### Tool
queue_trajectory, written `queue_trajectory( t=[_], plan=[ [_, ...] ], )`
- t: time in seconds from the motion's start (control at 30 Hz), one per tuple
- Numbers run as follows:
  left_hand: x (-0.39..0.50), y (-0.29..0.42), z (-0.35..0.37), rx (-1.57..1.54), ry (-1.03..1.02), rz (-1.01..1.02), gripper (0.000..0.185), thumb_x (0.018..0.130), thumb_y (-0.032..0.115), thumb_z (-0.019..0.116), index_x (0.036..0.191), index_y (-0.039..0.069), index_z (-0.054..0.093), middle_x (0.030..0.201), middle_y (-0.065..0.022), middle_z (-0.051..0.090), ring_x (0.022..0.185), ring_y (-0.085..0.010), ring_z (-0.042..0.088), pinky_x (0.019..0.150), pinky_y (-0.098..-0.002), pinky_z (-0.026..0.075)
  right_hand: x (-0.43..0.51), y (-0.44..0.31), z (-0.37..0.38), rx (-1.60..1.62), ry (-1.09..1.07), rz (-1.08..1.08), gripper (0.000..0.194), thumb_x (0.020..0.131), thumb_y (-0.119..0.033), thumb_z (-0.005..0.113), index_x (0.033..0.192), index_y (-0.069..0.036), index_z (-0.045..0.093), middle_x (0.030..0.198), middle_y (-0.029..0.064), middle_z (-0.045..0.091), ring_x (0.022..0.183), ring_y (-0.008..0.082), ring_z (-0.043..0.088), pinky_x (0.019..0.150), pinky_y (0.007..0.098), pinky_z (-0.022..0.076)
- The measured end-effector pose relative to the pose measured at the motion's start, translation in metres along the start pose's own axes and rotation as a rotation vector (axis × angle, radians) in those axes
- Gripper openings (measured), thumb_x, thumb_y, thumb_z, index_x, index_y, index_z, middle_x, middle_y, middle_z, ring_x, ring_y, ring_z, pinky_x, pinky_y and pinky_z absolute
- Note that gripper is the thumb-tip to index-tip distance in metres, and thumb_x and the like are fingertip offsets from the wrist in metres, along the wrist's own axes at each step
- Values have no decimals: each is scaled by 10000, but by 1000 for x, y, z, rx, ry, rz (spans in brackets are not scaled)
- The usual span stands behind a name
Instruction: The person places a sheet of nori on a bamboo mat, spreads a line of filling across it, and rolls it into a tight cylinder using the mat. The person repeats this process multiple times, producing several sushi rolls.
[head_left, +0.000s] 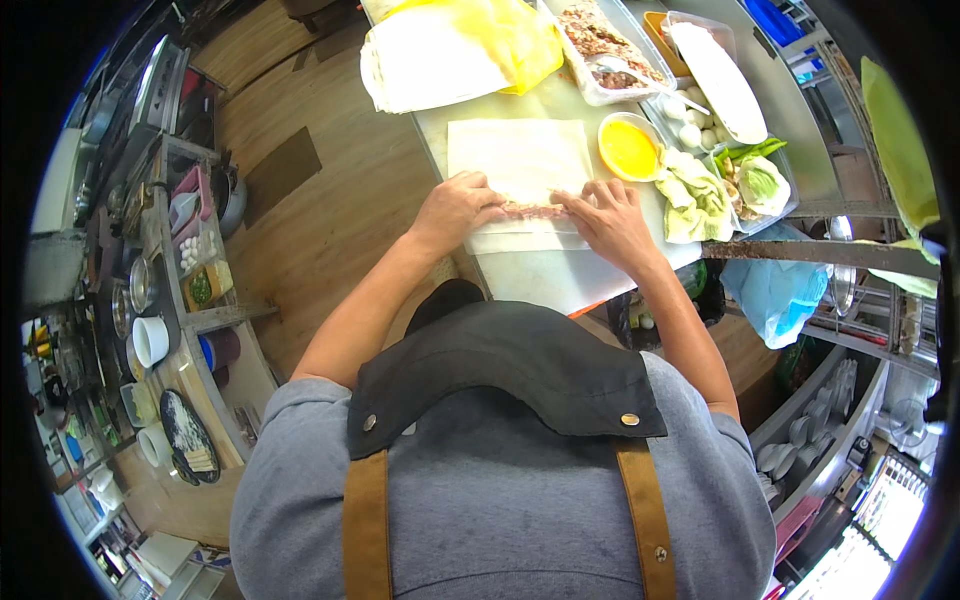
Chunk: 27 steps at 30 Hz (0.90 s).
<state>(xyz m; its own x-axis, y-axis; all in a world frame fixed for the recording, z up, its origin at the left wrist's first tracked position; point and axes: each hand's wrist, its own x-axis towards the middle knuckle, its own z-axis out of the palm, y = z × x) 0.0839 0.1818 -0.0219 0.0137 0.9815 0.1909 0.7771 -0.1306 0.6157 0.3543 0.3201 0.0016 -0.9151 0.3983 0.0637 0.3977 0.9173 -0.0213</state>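
Thin square pastry wrappers (517, 154) lie stacked on the pale board in front of me. Across the near part of the top wrapper runs a strip of minced filling (534, 211). My left hand (459, 208) presses its fingertips on the left end of the strip. At the right end, my right hand (611, 219) rests bent fingers on the wrapper and filling. Right of the wrappers stands a bowl of yellow beaten egg (628, 148). A crumpled light-green cloth (694, 196) lies beside my right hand.
Beyond are a larger wrapper stack (431, 64) with yellow plastic, a tub of minced filling (611, 41) with a spoon, several white eggs (691, 135) and a vegetable container (761, 184). A metal rail (810, 255) borders the right side.
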Motion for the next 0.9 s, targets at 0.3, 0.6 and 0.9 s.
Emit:
queue_trajectory(
  t=[0.3, 0.6, 0.9],
  plan=[
    [-63, 8, -26, 393, 66, 155, 598, 796, 158, 826, 1346, 259, 613, 1339, -31, 581, 1279, -261, 542, 1059, -476, 438, 26, -35, 4, 138, 82, -19, 522, 940, -255, 693, 1450, -201, 598, 1253, 69, 616, 1170, 252, 558, 960, 459, 426],
    [-89, -24, 5, 456, 195, 272, 388, 802, 165, 819, 1145, 280, 679, 1308, 25, 606, 1264, -194, 560, 1076, -455, 414, 16, -32, 6, 126, 54, -91, 548, 972, -425, 660, 1408, -104, 579, 1257, 90, 611, 1185, 255, 561, 967, 480, 441],
    [-76, -14, -11, 466, 68, 285, 454, 802, 316, 836, 1207, 299, 631, 1324, 54, 559, 1306, -177, 501, 1134, -512, 341, 6, -35, 3, 76, 111, -107, 678, 955, -515, 660, 1447, -65, 538, 1303, 92, 587, 1226, 253, 534, 978, 472, 437]
  ],
)
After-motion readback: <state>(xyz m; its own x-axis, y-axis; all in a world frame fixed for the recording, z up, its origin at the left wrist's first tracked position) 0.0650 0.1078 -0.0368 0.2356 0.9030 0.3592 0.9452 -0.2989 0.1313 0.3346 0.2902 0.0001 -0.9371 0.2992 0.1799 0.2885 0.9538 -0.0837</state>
